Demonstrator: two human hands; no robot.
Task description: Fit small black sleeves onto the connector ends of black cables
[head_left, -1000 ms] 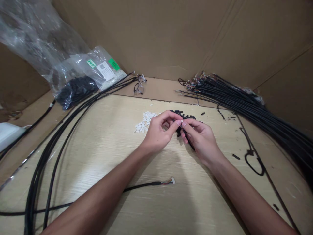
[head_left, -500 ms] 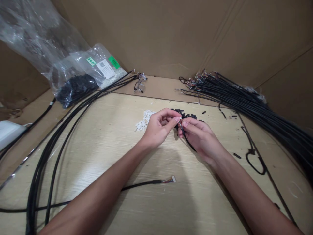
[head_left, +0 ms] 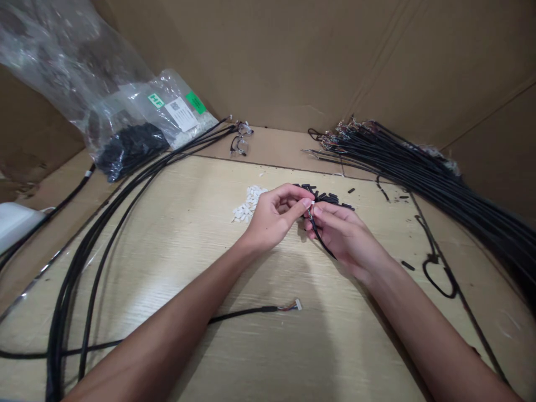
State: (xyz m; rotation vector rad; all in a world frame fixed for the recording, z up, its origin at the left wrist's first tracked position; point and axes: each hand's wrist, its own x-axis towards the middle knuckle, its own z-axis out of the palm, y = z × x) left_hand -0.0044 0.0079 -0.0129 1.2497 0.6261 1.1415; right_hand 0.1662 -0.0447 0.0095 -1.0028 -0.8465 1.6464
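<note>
Both hands meet over the middle of the light wooden table [head_left: 176,234]. My left hand [head_left: 274,218] pinches with thumb and forefinger at the tip of a thin black cable [head_left: 321,241]; what sits between them is too small to name. My right hand [head_left: 341,234] is closed round that cable's end, and the cable runs down under the palm. Just behind the hands lie a heap of small white connector housings [head_left: 248,204] and a heap of short black sleeve pieces [head_left: 330,197].
A thick bundle of black cables [head_left: 422,173] lies along the right. Several long black cables [head_left: 96,234] loop down the left. One cable end with a white connector [head_left: 288,306] lies near me. Plastic bags of parts [head_left: 138,125] rest at back left. Cardboard walls [head_left: 293,61] enclose the table.
The view has tilted slightly, so everything sits a little higher. Both hands stay together at the cable tip with only small finger shifts.
</note>
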